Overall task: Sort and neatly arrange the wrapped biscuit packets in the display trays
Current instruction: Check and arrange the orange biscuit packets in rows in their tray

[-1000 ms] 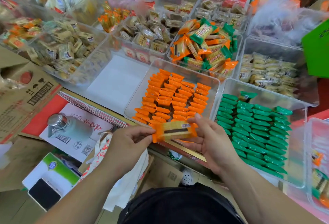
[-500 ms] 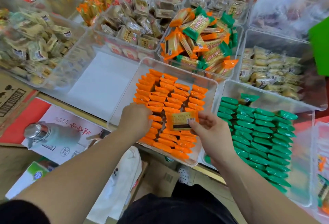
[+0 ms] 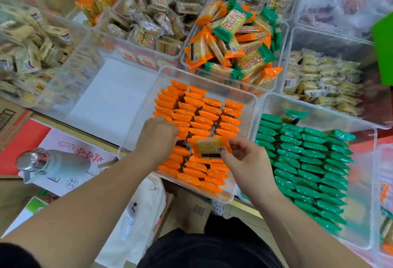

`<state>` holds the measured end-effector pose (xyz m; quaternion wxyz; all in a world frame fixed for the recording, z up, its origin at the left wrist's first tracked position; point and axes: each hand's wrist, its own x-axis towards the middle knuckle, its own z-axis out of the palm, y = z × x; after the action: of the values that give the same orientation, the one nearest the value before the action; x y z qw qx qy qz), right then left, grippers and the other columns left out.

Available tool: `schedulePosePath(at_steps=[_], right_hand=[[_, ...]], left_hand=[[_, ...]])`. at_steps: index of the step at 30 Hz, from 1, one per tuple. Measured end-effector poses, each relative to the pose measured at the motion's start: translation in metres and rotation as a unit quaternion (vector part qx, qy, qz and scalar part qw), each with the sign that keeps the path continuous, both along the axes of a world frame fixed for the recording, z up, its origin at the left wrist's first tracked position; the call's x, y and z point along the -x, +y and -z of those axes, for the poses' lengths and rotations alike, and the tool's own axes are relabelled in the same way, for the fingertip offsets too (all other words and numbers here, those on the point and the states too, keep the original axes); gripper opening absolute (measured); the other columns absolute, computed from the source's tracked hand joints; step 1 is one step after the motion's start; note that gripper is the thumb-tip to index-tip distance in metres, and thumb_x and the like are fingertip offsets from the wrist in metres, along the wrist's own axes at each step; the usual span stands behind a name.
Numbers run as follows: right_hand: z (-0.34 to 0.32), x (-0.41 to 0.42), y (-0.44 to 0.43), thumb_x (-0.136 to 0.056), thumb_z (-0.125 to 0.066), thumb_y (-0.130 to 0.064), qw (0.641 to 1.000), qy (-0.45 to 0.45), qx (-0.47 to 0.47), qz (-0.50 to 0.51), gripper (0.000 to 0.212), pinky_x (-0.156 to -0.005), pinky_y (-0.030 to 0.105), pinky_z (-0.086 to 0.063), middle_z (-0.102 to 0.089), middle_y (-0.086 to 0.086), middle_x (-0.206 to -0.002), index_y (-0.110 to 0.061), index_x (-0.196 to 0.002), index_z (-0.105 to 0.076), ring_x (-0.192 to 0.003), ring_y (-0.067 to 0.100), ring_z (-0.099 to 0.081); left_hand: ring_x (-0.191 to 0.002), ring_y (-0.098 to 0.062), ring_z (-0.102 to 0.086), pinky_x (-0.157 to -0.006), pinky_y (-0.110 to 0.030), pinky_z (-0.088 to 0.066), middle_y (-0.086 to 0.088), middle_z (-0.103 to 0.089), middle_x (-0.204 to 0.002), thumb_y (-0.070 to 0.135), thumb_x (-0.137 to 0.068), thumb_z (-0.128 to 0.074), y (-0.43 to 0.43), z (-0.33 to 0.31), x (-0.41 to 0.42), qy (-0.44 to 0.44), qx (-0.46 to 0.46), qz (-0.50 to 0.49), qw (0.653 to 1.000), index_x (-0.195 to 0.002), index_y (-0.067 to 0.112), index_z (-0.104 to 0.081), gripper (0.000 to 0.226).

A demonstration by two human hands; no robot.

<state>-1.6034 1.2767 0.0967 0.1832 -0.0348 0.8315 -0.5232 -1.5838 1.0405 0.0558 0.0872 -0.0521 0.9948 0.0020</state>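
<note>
Right hand (image 3: pixel 244 161) pinching one orange biscuit packet (image 3: pixel 209 147) by its near right corner, thumb and fingertips closed on the wrapper beside the barcode. Packet hangs flat-side-up just above the middle of the orange tray (image 3: pixel 244 97), over the rows already laid.

Left hand (image 3: pixel 158 133) down among the orange packets (image 3: pixel 197 118) at the tray's left side, fingers curled into the row — whether it grips one or only presses them apart, I cannot tell.

Handling, as I judge it: packet is light, the film slick and crinkly, the biscuit inside stiff but easily cracked. Better to hold by the crimped end seams or lightly across the flat faces, not squeeze the middle. It should slide edge-on into a gap without force.

To the right, the green tray (image 3: pixel 365 182) with green packets (image 3: pixel 308 161) in overlapping rows. Farther back, the mixed tray (image 3: pixel 280 55) — orange and green packets heaped loose, not yet sorted.
</note>
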Motion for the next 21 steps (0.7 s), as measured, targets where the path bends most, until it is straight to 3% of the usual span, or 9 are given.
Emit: schedulePosePath(at_steps=[4,9,14,21], right_hand=[[-0.008,0.002,-0.018,-0.086,-0.076,-0.015,0.994,0.082,-0.038,-0.064,0.026,-0.079,0.019,-0.058,-0.070,-0.022,-0.091,-0.020,-0.112,-0.075,-0.087,-0.002,-0.068],[-0.001,0.006,-0.050,-0.086,-0.074,-0.018,0.952,0.206,-0.144,-0.176,0.023,-0.076,0.034,-0.057,-0.073,-0.001,-0.096,-0.015,-0.109,-0.076,-0.088,0.015,-0.066],[0.010,0.009,-0.072,-0.090,-0.070,-0.014,0.915,0.226,-0.204,-0.265,0.028,-0.086,0.041,-0.056,-0.072,0.009,-0.111,-0.011,-0.118,-0.073,-0.104,0.027,-0.065],[0.056,0.015,-0.098,-0.092,-0.060,-0.008,0.833,0.259,-0.347,-0.344,0.023,-0.080,0.041,-0.056,-0.068,0.005,-0.103,-0.017,-0.108,-0.073,-0.105,0.028,-0.057]], left_hand=[[-0.084,-0.026,-0.056,-0.074,-0.038,-0.044,-0.005,-0.070,-0.083,0.032,-0.095,-0.063,-0.012,-0.019,-0.012,0.075,-0.078,-0.057,0.993,-0.087,0.018,-0.072,0.019],[-0.085,-0.032,-0.055,-0.069,-0.043,-0.047,-0.010,-0.070,-0.081,0.027,-0.095,-0.063,-0.021,-0.037,-0.025,0.150,-0.154,-0.152,0.965,-0.089,0.010,-0.073,0.021],[-0.089,-0.030,-0.057,-0.072,-0.041,-0.047,-0.006,-0.071,-0.085,0.029,-0.096,-0.062,-0.028,-0.046,-0.038,0.198,-0.218,-0.220,0.930,-0.092,0.013,-0.074,0.021],[-0.077,-0.016,-0.054,-0.068,-0.029,-0.035,0.016,-0.059,-0.074,0.027,-0.094,-0.067,-0.033,-0.071,-0.089,0.253,-0.304,-0.336,0.855,-0.098,0.016,-0.076,0.016]])
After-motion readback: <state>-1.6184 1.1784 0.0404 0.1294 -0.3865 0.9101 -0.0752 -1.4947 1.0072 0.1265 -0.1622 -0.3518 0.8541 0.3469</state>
